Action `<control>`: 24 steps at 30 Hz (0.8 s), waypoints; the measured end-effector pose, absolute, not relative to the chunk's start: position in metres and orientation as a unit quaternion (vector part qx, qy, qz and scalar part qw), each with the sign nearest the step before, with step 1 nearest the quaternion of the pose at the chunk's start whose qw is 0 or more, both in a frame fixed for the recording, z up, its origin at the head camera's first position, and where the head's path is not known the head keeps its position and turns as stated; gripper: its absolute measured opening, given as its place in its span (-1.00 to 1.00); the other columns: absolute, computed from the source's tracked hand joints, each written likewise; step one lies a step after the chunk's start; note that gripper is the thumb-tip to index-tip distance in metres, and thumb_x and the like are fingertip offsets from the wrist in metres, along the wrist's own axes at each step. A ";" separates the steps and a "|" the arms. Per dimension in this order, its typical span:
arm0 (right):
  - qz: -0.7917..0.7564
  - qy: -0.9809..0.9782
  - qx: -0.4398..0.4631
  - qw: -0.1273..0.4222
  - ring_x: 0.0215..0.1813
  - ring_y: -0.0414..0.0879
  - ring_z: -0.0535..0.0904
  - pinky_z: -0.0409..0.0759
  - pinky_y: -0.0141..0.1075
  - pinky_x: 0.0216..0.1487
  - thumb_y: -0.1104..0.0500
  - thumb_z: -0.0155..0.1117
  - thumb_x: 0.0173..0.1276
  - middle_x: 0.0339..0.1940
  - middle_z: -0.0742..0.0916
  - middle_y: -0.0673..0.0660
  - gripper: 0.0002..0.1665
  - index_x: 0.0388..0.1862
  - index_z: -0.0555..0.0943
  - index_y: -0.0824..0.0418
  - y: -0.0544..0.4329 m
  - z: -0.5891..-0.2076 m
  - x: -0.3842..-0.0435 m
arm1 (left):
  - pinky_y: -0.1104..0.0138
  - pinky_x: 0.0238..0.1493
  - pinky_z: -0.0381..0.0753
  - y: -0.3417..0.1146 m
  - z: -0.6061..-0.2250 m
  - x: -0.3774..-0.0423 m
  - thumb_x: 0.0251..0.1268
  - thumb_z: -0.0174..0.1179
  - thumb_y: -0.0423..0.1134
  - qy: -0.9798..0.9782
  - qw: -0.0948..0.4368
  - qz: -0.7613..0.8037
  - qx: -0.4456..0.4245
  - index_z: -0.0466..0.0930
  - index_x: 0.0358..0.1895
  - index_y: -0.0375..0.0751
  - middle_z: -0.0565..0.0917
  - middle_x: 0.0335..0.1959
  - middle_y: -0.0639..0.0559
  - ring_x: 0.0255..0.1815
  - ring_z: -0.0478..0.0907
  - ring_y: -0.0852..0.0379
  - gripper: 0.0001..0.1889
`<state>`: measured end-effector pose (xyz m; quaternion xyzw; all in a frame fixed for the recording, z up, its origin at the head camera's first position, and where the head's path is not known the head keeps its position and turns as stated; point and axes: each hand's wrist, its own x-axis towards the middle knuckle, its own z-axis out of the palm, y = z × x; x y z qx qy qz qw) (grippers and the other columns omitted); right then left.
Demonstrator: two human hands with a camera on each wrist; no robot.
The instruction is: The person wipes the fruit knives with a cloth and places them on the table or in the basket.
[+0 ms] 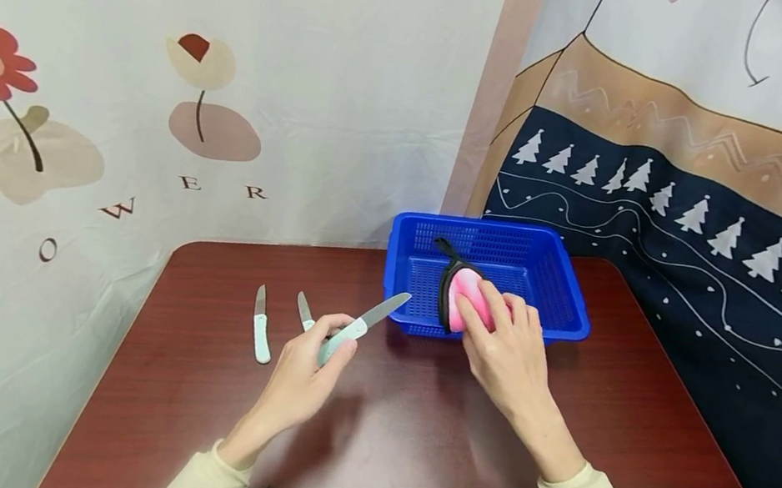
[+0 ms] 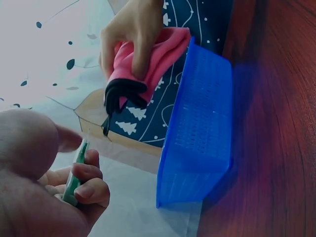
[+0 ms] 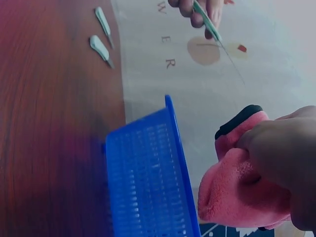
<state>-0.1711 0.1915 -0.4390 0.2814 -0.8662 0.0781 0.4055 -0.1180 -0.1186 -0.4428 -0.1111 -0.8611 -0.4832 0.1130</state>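
- left hand [image 1: 301,374] grips a pale-green-handled metal knife [image 1: 348,339]
- right hand [image 1: 508,363] grasps a pink, black-edged plush cloth [image 1: 466,289] above a blue perforated plastic basket [image 1: 568,325]
- two similar knives [image 1: 260,336] lie on the reddish-brown table [image 1: 407,440]

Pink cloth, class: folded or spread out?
Folded: in the left wrist view, the pink cloth shows stacked layers, held by the right hand.

A pale wall covering [image 1: 357,62], printed with flowers and letters, fills the upper left of the head view. At right, white trees [image 1: 726,237] cross a navy section [image 1: 737,363]. Below centre, a reddish-brown tabletop [image 1: 153,411] reflects soft light.
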 end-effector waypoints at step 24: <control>0.221 -0.778 0.359 0.466 0.14 0.35 0.64 0.60 0.20 0.07 0.17 0.32 0.59 0.40 0.75 0.40 -0.60 0.32 0.80 0.15 0.172 -0.437 -0.160 | 0.43 -0.39 0.48 -0.111 -0.442 -0.123 0.85 0.08 -0.26 -0.783 0.012 -0.601 -0.157 0.70 0.23 -0.31 0.67 -0.27 -0.09 -0.38 0.50 0.31 -0.74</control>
